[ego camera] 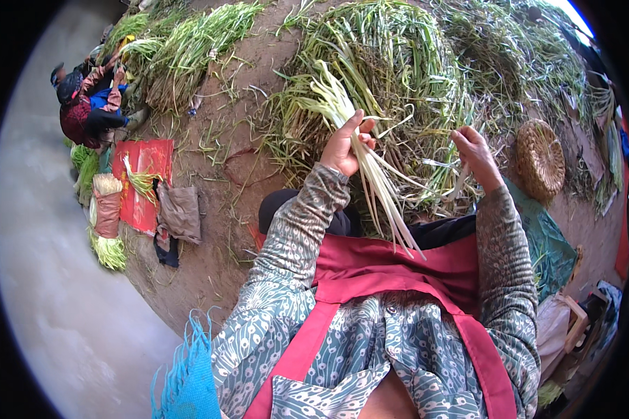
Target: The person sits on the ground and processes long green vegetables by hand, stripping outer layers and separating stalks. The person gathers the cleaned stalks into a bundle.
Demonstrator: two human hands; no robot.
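My left hand (pixel 343 149) grips a loose bunch of long pale stalks (pixel 382 194), which look like blanched garlic chives. Their yellow-green leaf tips fan out above my thumb, and the white ends hang down over the red apron (pixel 398 262) on my lap. To the right, apart from the bunch, my right hand (pixel 477 157) pinches thumb against forefinger, with a thin yellowish leaf at the fingertips. A pale strip (pixel 459 182) hangs below its curled fingers. Before my knees lies a big heap of green and withered stalks (pixel 388 68).
A round woven straw seat (pixel 540 160) is at the right, near green plastic sheeting (pixel 548 241). On the left, a red sheet (pixel 149 183) bears a few stalks, beside a wrapped bundle (pixel 107 207) and a brown bag (pixel 180 212). Another person (pixel 91 105) sits at far left by more greens (pixel 199 47).
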